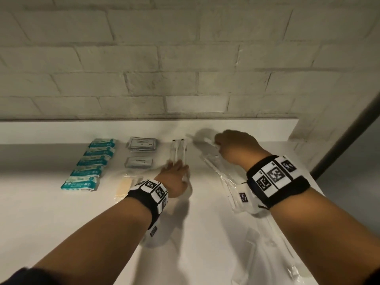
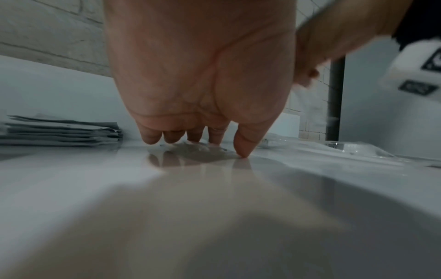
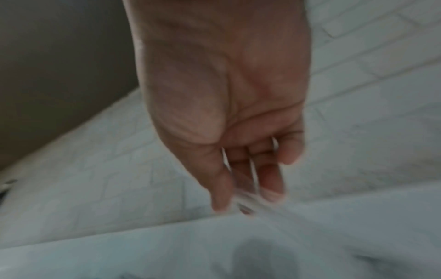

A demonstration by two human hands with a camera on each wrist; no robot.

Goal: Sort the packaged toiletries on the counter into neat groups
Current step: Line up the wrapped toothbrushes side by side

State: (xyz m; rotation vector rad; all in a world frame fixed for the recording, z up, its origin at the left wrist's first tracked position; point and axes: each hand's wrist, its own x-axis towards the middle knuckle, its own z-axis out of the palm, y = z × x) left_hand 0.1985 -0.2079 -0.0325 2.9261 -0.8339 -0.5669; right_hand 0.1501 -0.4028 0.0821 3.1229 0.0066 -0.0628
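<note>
Two clear-wrapped toothbrushes [image 1: 178, 153] at mid-counter [image 1: 61, 212] are pressed flat under the left hand [image 1: 176, 177], fingers straight. A further wrapped toothbrush [image 1: 207, 140] is pinched by the right hand [image 1: 236, 147] near the wall.

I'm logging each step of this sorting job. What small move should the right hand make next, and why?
Probably carry the clear-wrapped toothbrush pinched in the right hand leftward and lay it parallel beside the toothbrush packs that the left hand presses flat. That group is already lined up there, while more loose packs lie unsorted under the right arm.
</note>
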